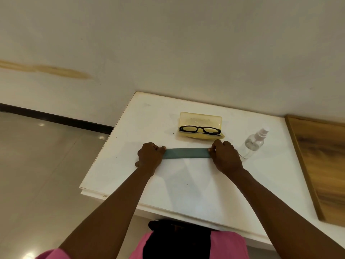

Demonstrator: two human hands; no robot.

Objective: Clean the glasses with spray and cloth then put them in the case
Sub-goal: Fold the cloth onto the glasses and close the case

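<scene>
My left hand and right hand each pinch one end of the folded teal cloth, which lies stretched flat between them on the bench. The glasses rest in the open yellow case, just beyond the cloth. The spray bottle stands just beside my right hand.

Hazards, as judged from this position:
- The spray bottle appears tall and light. An outward sweep of my right wrist would likely tip it.
- The case lid stands up behind the glasses. Pushing the cloth forward could nudge the case or knock the lid shut on the frame.
- The glasses sit high in the case, not seated; a bump could slide them out.

Clearances:
- The bench's left edge is near my left hand, with open floor below; anything pushed left may fall.
- Open bench surface lies toward me.
- A wooden board bounds the right side, beyond the bottle.
- The wall closes off the far side.
</scene>
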